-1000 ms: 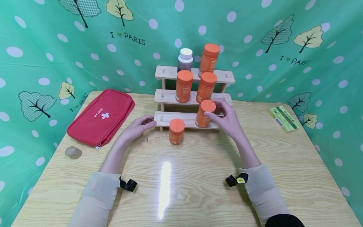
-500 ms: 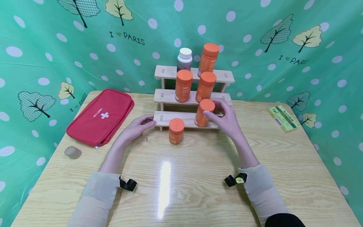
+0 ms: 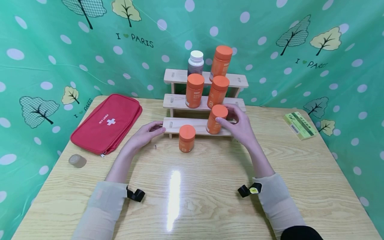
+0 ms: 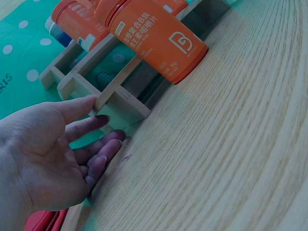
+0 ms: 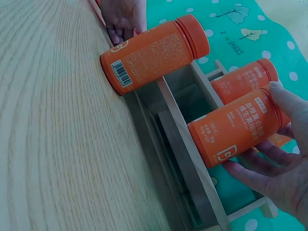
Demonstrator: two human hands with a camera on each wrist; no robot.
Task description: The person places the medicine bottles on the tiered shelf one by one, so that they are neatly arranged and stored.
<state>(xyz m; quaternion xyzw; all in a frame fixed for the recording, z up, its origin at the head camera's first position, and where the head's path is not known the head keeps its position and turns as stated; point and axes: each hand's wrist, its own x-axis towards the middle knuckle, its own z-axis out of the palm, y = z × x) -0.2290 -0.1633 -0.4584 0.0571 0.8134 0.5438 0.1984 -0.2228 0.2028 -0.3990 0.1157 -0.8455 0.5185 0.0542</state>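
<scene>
My right hand point(image 3: 241, 125) grips an orange pill bottle point(image 5: 238, 127) with an orange lid, thumb at the lid and fingers behind. It stands upright at the right of the lowest step of a wooden three-step rack point(image 3: 192, 125). With thumb and fingertips, my left hand point(image 4: 48, 154) holds the left end of that step. Another orange bottle point(image 3: 186, 141) stands on the table in front of the rack. Two orange bottles, one left point(image 3: 194, 93) and one right point(image 3: 217, 93), occupy the middle step. On top are a white-capped bottle point(image 3: 195, 65) and an orange bottle point(image 3: 221, 61).
A red first aid pouch point(image 3: 108, 125) lies at the left of the wooden table point(image 3: 210, 200), with a small grey cap-like cylinder point(image 3: 77, 161) near it. Towards the right edge is a green-yellow box point(image 3: 300, 125). Behind the table hangs a green dotted cloth point(image 3: 264, 56).
</scene>
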